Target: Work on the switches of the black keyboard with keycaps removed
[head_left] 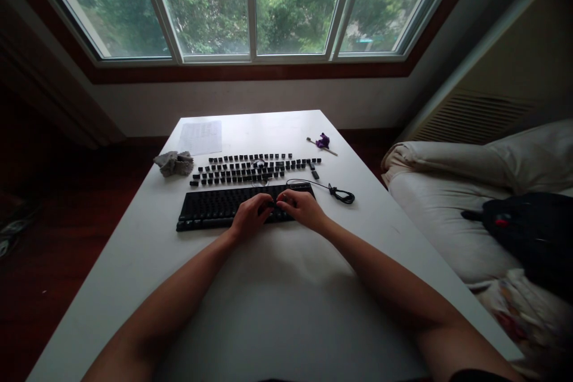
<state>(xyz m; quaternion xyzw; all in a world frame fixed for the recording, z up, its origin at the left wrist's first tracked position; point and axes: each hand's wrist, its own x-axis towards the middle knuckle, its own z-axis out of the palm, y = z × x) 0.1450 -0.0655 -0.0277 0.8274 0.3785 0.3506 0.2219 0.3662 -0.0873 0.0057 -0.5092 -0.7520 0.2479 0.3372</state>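
Note:
A black keyboard [210,208] lies on the white table, its left part in plain sight. Over its right half, my left hand [251,215] has its fingers curled in a pinch. Facing it, my right hand [301,208] is also closed, thumb and fingertips drawn together. The fingertips of both hands nearly meet at a small dark spot; what they grip there is too small to make out. Rows of loose black keycaps [229,178] stand behind the keyboard, with some thin wire pieces among them. A black cable [342,196] lies coiled at the keyboard's right.
A grey cloth [173,163] sits at the table's left edge, near a sheet of paper [200,136]. Toward the back right lie a purple thing [322,141] and a thin brush-like stick. Right of the table [380,286] is a pale sofa [443,209] with a dark bag [532,233].

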